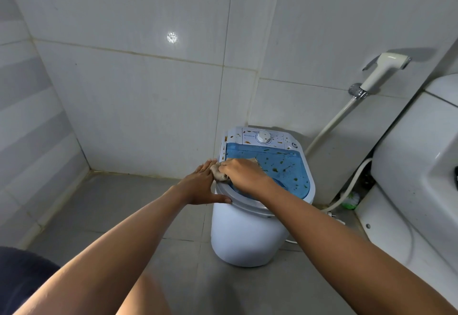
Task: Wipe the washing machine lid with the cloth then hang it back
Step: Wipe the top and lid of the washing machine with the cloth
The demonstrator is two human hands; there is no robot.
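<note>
A small white washing machine [245, 235] stands on the floor against the tiled wall. Its blue translucent lid [290, 168] is spotted with orange-brown stains. A beige cloth [218, 174] lies bunched at the lid's left edge, and my right hand [241, 172] grips it, pressing it onto the lid. My left hand [202, 185] lies flat with straight fingers against the machine's left rim, thumb on the front rim. Most of the cloth is hidden under my right hand.
A white control panel with a dial [263, 137] sits behind the lid. A bidet sprayer [381, 71] with its hose hangs on the wall at right. A white toilet [416, 166] fills the right side, with a brush [350, 200] beside it. Grey floor tiles [124, 205] lie to the left.
</note>
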